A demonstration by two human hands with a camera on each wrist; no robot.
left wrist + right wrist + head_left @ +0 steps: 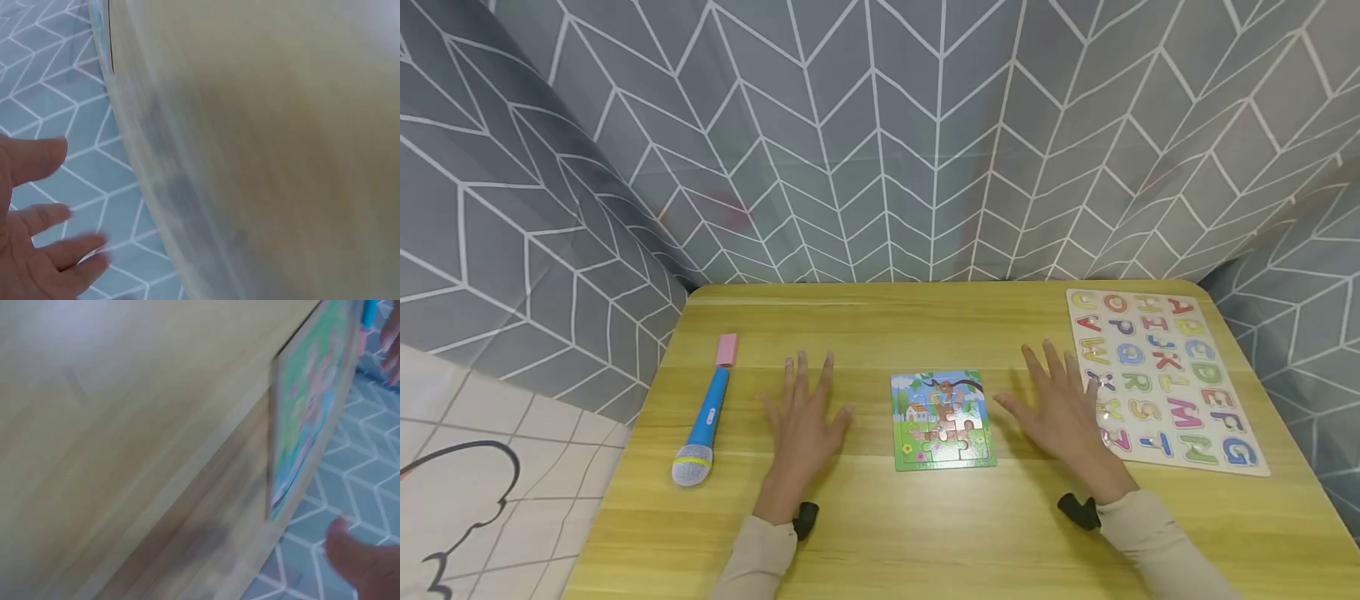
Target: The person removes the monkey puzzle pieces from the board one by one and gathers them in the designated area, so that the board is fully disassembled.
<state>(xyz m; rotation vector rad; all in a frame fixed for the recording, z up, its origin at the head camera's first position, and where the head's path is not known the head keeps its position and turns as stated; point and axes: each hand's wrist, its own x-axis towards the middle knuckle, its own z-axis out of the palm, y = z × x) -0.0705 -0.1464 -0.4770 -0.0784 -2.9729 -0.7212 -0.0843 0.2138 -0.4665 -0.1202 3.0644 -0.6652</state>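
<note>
A square jigsaw puzzle (pixel 943 421) with a monkey picture and a green border lies flat on the table between my hands. My left hand (pixel 805 425) is held palm down to its left, fingers spread, holding nothing. On the other side my right hand (pixel 1063 412), also spread and holding nothing, is nearest the puzzle and an alphabet board (pixel 1206 392), whose left edge it partly covers. The left wrist view shows the left hand (pixel 50 244) with loosely extended fingers. In the right wrist view the puzzle (pixel 306 406) appears beyond the right thumb (pixel 356 553).
Left of my left hand lies a blue toy microphone (pixel 709 417) with a grey head. A pink block (pixel 726 350) sits at its far end. Behind the wooden table (pixel 850 325) hangs a grey patterned curtain (pixel 910 150). Tiled floor (pixel 535 467) shows at the left.
</note>
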